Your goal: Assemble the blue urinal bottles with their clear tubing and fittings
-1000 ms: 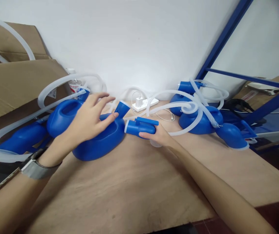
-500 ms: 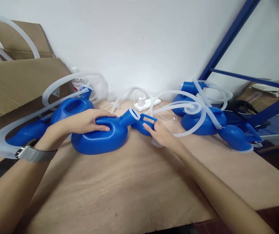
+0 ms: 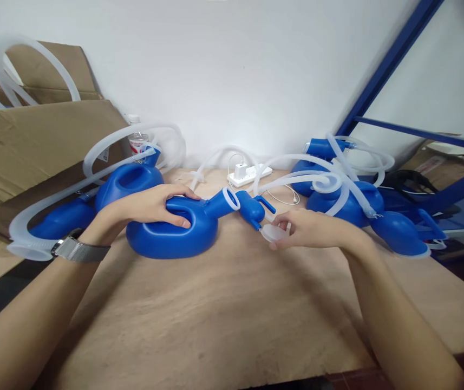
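A blue plastic urinal bottle [image 3: 175,241] lies on its side in front of me, its open neck pointing right and up. My left hand [image 3: 154,206] grips it from above, thumb along the handle opening. Just right of the neck is a smaller blue urinal head [image 3: 250,208] with a handle. A translucent white cap [image 3: 272,233] sits at its lower end. My right hand [image 3: 307,227] is closed on this cap, thumb and fingers pinching its right edge. Whether the head touches the bottle's neck I cannot tell.
More blue bottles [image 3: 337,203] with coiled translucent hoses [image 3: 296,160] lie to the right, others to the left. A cardboard box [image 3: 45,130] with hoses stands at left. A white power strip [image 3: 250,174] is by the wall. A blue metal frame [image 3: 390,70] rises at right.
My right hand has let go of the small head's handle area and now pinches its cap. The small head has turned, its cap end swinging toward me. My left hand stays on the bottle.
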Demonstrator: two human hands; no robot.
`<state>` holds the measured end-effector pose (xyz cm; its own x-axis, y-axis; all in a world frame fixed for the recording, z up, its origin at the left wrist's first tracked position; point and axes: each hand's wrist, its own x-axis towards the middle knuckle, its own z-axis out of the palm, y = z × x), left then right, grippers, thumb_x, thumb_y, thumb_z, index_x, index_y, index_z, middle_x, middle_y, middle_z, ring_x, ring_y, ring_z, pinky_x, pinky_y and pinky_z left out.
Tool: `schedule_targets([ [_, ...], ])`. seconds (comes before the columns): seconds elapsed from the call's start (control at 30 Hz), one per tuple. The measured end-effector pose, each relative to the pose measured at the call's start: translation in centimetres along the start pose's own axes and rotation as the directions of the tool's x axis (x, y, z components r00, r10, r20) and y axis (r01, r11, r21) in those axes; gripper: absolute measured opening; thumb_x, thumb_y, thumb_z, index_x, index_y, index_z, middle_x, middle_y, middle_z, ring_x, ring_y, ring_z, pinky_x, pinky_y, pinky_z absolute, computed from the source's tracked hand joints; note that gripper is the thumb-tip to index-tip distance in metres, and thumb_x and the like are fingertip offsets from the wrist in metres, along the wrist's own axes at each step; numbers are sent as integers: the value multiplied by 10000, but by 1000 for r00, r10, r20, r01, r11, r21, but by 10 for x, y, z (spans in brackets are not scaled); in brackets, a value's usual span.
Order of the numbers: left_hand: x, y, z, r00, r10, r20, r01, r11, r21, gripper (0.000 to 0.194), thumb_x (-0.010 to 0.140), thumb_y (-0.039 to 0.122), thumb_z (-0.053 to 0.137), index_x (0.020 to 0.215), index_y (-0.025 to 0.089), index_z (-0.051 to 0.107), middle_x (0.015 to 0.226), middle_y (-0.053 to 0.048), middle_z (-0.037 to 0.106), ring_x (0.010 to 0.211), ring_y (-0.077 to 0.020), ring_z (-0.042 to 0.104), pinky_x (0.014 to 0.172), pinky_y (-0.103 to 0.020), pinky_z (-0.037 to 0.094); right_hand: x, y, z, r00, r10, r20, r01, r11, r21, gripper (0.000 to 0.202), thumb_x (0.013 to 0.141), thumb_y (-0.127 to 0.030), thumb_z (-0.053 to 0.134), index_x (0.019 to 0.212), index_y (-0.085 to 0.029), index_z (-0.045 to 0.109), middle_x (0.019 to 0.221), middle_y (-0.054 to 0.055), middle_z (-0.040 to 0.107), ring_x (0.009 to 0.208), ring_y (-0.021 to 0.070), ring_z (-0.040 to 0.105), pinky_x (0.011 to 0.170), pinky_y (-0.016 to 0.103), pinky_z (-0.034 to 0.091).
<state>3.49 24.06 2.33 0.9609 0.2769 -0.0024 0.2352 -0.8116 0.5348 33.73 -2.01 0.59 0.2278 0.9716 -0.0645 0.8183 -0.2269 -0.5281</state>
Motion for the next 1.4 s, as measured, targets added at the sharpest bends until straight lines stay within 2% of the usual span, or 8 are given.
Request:
schedule_targets([
  [0.13, 0, -1, 0, 1000, -11, -3, 11, 1000, -6, 692, 805, 677, 813, 1365, 286, 698, 1464, -63, 718, 1364, -328, 661, 1168, -428, 519, 1, -14, -16, 995, -7, 101, 2, 999, 48, 671, 727, -698, 868, 1264, -299, 810, 1180, 104, 778, 990, 354, 746, 811, 494, 623],
  [0.27, 1, -2, 1, 1000, -4, -4, 4, 1000, -6, 701, 805, 677, 807, 1367, 270, 701, 1455, -66, 722, 1358, -321, 665, 1168, -417, 514, 19, -25, -11, 979, -141, -148, 151, 987, 57, 775, 757, -648, 875, 1415, -262, 737, 1257, 126, 756, 1089, 360, 726, 895, 500, 613],
  [0.43, 2, -2, 1, 1000, 9, -14, -9, 1000, -15, 693, 809, 667, 805, 1358, 259, 698, 1441, -75, 727, 1342, -316, 670, 1156, -409, 515, 58, -25, -2, 944, -83, -320, 59, 995, -84, 727, 850, -589, 812, 1430, -174, 669, 1415, 193, 706, 1253, 415, 680, 1005, 538, 564],
  [0.77, 1, 2, -2, 1000, 9, 0, -9, 1000, -24, 606, 898, 618, 731, 1373, 242, 703, 1449, -84, 721, 1343, -298, 671, 1153, -386, 514, 91, -41, 46, 988, 98, -120, -135, 928, -347, 601, 917, -372, 764, 1424, -114, 570, 1351, 302, 699, 1192, 481, 713, 919, 495, 543],
  [1.03, -3, 26, 0, 1000, 0, -23, 3, 995, 103, 713, 944, 724, 642, 1491, 266, 655, 1581, -89, 642, 1467, -354, 580, 1245, -471, 444, 78, -34, 0, 957, 151, -246, -148, 988, 30, 684, 829, -527, 814, 1401, -212, 610, 1132, 153, 771, 954, 356, 754, 787, 428, 584],
  [1.17, -2, 54, 11, 955, 108, -277, -78, 990, 117, 761, 980, 765, 583, 1536, 246, 620, 1623, -104, 606, 1508, -390, 528, 1311, -564, 344, 64, -54, -15, 920, 71, -385, 127, 875, 467, 697, 808, -632, 818, 1373, -284, 601, 1244, 96, 708, 1011, 307, 747, 780, 400, 638],
  [1.3, 0, 82, 28, 918, 65, -392, -157, 965, -208, 805, 990, 697, 639, 1634, 238, 485, 1589, -142, 626, 1427, -387, 612, 1214, -572, 490, 48, -91, 10, 765, -133, -631, 463, 794, 394, 694, 934, -682, 707, 1501, -358, 471, 1443, 68, 613, 1310, 314, 648, 1010, 433, 626],
  [1.4, 2, 93, 37, 912, 73, -404, -268, 851, -451, 849, 927, 613, 777, 1635, 285, 443, 1592, -109, 619, 1409, -374, 632, 1163, -535, 563, 38, -115, 39, 732, -177, -658, 505, 790, 349, 765, 950, -711, 684, 1578, -376, 406, 1568, 77, 515, 1457, 354, 551, 1109, 473, 597],
])
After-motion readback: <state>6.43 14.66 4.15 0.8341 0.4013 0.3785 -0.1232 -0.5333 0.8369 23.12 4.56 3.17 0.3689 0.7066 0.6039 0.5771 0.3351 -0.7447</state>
